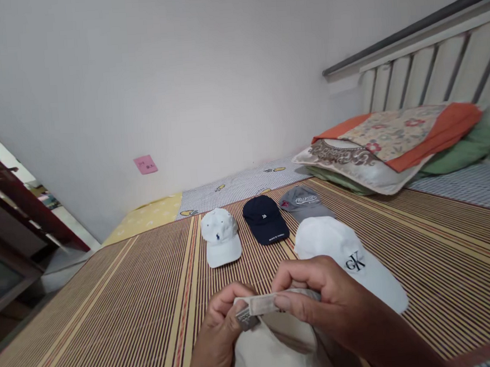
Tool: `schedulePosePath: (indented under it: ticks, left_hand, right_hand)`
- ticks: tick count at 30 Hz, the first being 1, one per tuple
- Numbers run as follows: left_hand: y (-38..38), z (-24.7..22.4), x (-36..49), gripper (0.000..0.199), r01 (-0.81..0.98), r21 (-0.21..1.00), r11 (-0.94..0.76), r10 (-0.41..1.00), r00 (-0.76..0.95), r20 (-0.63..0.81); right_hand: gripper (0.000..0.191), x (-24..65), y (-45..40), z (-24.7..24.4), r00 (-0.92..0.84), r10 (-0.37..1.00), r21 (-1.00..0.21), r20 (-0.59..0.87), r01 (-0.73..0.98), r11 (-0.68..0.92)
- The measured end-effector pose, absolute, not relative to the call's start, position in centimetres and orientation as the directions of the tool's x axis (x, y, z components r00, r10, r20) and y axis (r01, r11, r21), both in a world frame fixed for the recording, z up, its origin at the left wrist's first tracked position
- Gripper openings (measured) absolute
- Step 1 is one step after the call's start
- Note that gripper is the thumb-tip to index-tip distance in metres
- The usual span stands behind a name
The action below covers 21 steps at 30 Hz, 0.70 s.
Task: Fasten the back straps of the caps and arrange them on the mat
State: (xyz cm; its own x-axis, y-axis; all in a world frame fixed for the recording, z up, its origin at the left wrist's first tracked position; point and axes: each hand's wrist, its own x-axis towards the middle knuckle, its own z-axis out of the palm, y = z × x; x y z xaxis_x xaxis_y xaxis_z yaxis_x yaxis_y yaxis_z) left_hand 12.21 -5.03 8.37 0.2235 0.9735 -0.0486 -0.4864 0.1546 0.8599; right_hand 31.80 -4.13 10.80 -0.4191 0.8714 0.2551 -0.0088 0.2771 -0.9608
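Observation:
A cream cap [263, 353] is held between both hands at the bottom centre, its back strap facing up. My left hand [224, 330] pinches the strap's left end beside a grey patch. The strap's right part is gripped between thumb and fingers of my right hand [319, 290]. Just beyond my right hand lies a white cap with black "CK" letters [355, 261]. Farther back on the striped mat [123, 309] are a white cap with a small blue emblem [221, 238], a navy cap [265, 218] and a grey cap [302, 200].
Pillows with an orange and floral cover [401, 133] are stacked at the back right, below a white radiator [434, 72]. A pink note [145, 164] is on the wall. At the far left a dark red door [10, 183] stands open.

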Motion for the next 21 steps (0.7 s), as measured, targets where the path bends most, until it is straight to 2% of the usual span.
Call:
schedulePosePath:
  ticks: [5,10,14,21]
  left_hand:
    - [-5.1,8.5,12.4,0.036,-0.493,0.847,0.197,0.972,0.211,-0.103]
    - [-4.5,7.2,11.8,0.03,-0.485,0.86,0.156,0.963,0.268,-0.024]
    - [-4.4,6.7,11.5,0.032,-0.485,0.86,0.158,0.961,0.276,-0.021]
    - [-4.3,6.4,11.2,0.038,-0.353,0.933,0.064,0.965,0.261,0.032]
  right_hand:
    - [0.027,31.9,-4.0,10.8,-0.394,0.874,-0.952,0.285,-0.007,0.307]
    - [0.026,32.1,-4.0,10.7,-0.443,0.863,-0.962,0.243,0.002,0.272]
    - [0.025,32.0,-3.9,10.6,-0.456,0.859,-0.958,0.235,0.042,0.285]
    - [0.022,32.2,-3.9,10.6,-0.486,0.851,-0.954,0.198,0.104,0.281]
